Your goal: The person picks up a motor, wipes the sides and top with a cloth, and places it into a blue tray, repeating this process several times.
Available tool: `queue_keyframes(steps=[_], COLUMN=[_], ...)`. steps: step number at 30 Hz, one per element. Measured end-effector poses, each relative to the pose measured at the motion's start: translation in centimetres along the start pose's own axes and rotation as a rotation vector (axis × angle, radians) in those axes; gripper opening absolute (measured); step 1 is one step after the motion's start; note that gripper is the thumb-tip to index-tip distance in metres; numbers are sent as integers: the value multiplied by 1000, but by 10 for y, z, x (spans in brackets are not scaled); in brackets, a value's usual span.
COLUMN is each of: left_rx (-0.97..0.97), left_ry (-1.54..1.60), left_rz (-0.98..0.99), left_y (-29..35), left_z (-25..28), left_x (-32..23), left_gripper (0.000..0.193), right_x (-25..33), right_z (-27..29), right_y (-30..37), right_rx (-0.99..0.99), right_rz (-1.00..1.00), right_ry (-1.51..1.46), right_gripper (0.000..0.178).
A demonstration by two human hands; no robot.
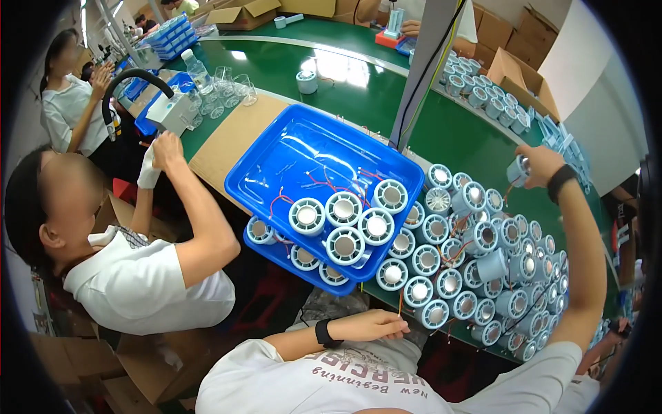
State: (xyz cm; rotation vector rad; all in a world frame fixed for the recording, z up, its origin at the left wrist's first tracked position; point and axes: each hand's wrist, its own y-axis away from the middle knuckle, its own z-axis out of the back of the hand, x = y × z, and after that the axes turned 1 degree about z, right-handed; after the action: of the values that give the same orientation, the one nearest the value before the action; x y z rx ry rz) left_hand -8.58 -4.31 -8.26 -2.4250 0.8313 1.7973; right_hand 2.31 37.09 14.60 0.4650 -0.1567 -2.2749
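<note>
Pale-blue housing (517,171) in the right hand (541,165), fingers closed round its side, orange wire hanging below. It's over the right part of the green bench (379,90), beyond the crowd of housings (449,283); can't tell if it touches the bench top. Black band (562,181) on that wrist.

Left hand (372,324) is off the bench, just outside the near edge, in front of the person's body, fingers loosely curled. A thin orange wire (400,305) comes down to its fingertips; can't tell if it's pinched. Black watch (327,334) on this wrist.

Upper tray (296,155), blue, sits at the near edge, overlapping a lower tray (249,247). Five housings with round metal centres and red wires are grouped at the upper tray's near right corner; three more show along the lower tray's near edge. The crowd fills the bench right of the trays, most upright, some tipped.

Cardboard sheet (238,141) left of the trays, glasses (224,93) and a bottle (196,72) past it. Lone housing (307,82) stands toward the far edge. Metal post (420,76) behind the upper tray. Pale-blue handles (562,148) piled just right of the right hand. Co-worker (138,290) on the left, arm raised to a white device (171,114).
</note>
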Motion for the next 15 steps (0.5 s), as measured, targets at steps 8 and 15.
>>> queue_keyframes(steps=[8,15], left_rx=[229,-10], left_ry=[-44,172], left_rz=[-76,-430], left_y=[43,49], left_z=[-33,-64], left_x=[-38,-49], left_gripper=[47,66], right_x=[93,168], right_z=[52,15], right_y=[208,298], right_rx=[-251,-79], right_rz=[152,245], right_ry=[-132,-294], right_gripper=[56,63])
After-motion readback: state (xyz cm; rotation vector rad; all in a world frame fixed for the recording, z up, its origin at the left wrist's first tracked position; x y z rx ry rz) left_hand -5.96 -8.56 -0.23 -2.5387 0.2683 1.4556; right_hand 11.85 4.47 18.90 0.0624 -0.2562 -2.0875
